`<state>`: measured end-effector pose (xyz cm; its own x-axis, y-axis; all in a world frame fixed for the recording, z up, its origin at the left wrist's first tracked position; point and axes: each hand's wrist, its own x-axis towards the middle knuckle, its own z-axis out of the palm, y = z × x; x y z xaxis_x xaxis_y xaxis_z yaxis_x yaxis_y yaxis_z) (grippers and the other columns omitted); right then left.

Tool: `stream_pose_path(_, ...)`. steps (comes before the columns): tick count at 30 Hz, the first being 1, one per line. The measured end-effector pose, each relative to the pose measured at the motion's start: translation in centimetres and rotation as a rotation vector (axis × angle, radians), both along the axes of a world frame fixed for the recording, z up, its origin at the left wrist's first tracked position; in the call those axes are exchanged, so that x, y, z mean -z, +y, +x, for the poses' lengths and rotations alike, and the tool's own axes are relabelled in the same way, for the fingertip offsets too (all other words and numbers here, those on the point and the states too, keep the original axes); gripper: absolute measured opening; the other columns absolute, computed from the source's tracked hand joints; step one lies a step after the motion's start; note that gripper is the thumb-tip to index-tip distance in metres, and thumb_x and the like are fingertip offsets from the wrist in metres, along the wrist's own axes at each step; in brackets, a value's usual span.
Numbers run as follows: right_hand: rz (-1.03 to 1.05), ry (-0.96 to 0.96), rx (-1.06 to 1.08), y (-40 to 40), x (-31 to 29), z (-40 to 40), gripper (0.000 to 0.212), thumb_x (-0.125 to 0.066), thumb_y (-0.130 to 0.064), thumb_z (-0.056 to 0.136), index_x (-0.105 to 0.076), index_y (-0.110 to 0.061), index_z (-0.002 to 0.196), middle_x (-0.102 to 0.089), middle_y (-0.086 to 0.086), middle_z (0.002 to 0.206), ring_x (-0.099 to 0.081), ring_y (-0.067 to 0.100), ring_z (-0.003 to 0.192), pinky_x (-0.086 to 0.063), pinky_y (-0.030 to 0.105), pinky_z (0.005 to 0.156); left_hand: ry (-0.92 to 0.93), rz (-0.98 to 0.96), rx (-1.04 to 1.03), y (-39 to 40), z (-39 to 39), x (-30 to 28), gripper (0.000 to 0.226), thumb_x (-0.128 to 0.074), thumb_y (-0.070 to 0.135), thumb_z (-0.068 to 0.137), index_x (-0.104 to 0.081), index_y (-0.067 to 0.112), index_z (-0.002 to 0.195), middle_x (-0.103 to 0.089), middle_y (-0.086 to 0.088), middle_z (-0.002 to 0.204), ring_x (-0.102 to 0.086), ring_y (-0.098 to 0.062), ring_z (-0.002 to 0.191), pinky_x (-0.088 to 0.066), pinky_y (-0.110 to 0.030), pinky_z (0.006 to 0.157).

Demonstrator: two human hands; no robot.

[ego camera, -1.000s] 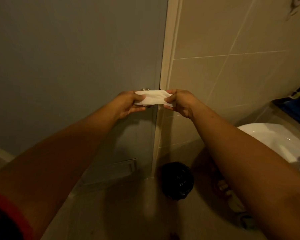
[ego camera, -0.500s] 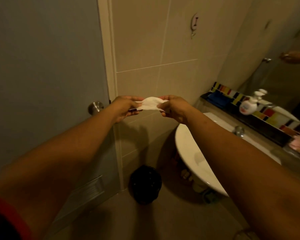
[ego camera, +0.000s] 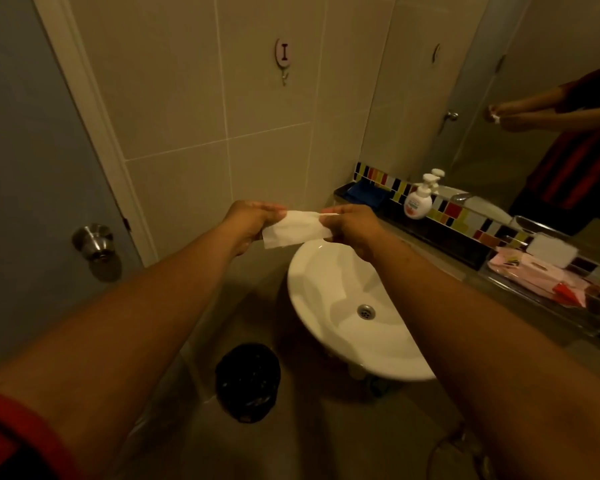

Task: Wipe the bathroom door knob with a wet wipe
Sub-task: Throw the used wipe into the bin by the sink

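- Head view: left hand [ego camera: 248,223] and right hand [ego camera: 352,225], arms outstretched, each pinch one end of a white wet wipe [ego camera: 293,230], stretched between them.
- Wipe held above the far rim of a white sink [ego camera: 326,299].
- Metal door knob [ego camera: 94,242] on the grey door [ego camera: 25,150], well left of the wipe, untouched.
- Black waste bin [ego camera: 248,381] on the floor below.

Grey bathroom door [ego camera: 21,140] cut off at left edge; white pump soap bottle [ego camera: 418,201] label too small to read; fingertips hidden behind white wet wipe [ego camera: 293,230].
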<state>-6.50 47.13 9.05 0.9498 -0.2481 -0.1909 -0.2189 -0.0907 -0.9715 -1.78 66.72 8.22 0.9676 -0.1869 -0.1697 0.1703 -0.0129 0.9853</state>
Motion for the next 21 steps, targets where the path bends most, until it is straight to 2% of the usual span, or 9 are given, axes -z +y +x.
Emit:
stream_pose_path(2, -0.014, 0.003, 0.025, -2.2, 0.4, -0.4, 0.028, -0.069, -0.004, 0.088, -0.069, -0.004, 0.116, -0.066, 0.014, 0.113, -0.068, 0.032, 0.098, -0.062, 0.039, 0.08, 0.012, 0.009, 0.012, -2.2, -0.4, 0.3, 0.032, -0.072, 0.004, 0.081, -0.069, 0.006, 0.113, -0.07, -0.001, 0.089, -0.066, -0.012, 0.079, -0.057, -0.022, 0.064)
stream_pose_path(7, -0.058, -0.023, 0.039, -7.8, 1.4, -1.8, 0.02, -0.07, -0.006, 0.088, -0.072, -0.005, 0.108, -0.068, 0.015, 0.109, -0.07, 0.028, 0.091, -0.064, 0.031, 0.07, -0.03, 0.132, 0.081, -7.3, -0.7, 1.3, 0.038, -0.077, 0.006, 0.077, -0.071, 0.016, 0.113, -0.07, 0.0, 0.105, -0.065, -0.012, 0.089, -0.055, -0.017, 0.063)
stream_pose_path(11, -0.175, -0.027, 0.036, -11.2, 2.4, -2.6, 0.021, -0.07, -0.016, 0.09, -0.072, -0.005, 0.108, -0.07, 0.014, 0.102, -0.072, 0.026, 0.081, -0.063, 0.027, 0.064, -0.112, 0.283, 0.08, -10.5, -0.7, 2.2, 0.018, -0.077, 0.016, 0.079, -0.074, 0.025, 0.094, -0.071, 0.001, 0.1, -0.067, -0.017, 0.092, -0.056, -0.03, 0.081)
stream_pose_path(12, -0.19, -0.022, 0.035, -11.7, 2.7, -2.7, 0.022, -0.07, -0.019, 0.091, -0.071, -0.005, 0.108, -0.07, 0.014, 0.099, -0.072, 0.025, 0.078, -0.062, 0.026, 0.062, -0.129, 0.325, 0.08, -11.0, -0.8, 2.6, 0.013, -0.077, 0.019, 0.079, -0.074, 0.027, 0.09, -0.072, 0.003, 0.095, -0.067, -0.015, 0.09, -0.056, -0.03, 0.08)
stream_pose_path(16, -0.266, 0.022, 0.038, -12.3, 4.4, -2.5, 0.031, -0.07, -0.03, 0.091, -0.07, -0.008, 0.111, -0.069, 0.01, 0.085, -0.066, 0.019, 0.066, -0.054, 0.022, 0.049, -0.14, 0.385, 0.067, -11.4, -1.2, 3.6, 0.004, -0.074, 0.024, 0.082, -0.073, 0.027, 0.083, -0.071, 0.005, 0.084, -0.064, -0.009, 0.074, -0.049, -0.021, 0.058)
stream_pose_path(19, -0.251, 0.049, 0.044, -11.4, 6.1, -1.4, 0.03, -0.07, -0.031, 0.09, -0.07, -0.008, 0.109, -0.066, 0.006, 0.079, -0.062, 0.015, 0.062, -0.05, 0.02, 0.046, -0.107, 0.417, 0.048, -10.4, -1.1, 4.7, 0.008, -0.072, 0.028, 0.084, -0.071, 0.027, 0.076, -0.069, 0.007, 0.078, -0.063, -0.01, 0.069, -0.05, -0.022, 0.055)
stream_pose_path(21, -0.226, 0.067, 0.047, -10.1, 7.3, -0.4, 0.027, -0.071, -0.03, 0.089, -0.071, -0.007, 0.102, -0.065, 0.007, 0.076, -0.06, 0.014, 0.059, -0.049, 0.021, 0.044, -0.067, 0.421, 0.025, -9.1, -0.6, 5.7, 0.01, -0.072, 0.031, 0.084, -0.073, 0.021, 0.082, -0.068, 0.004, 0.078, -0.062, -0.011, 0.068, -0.054, -0.027, 0.059)
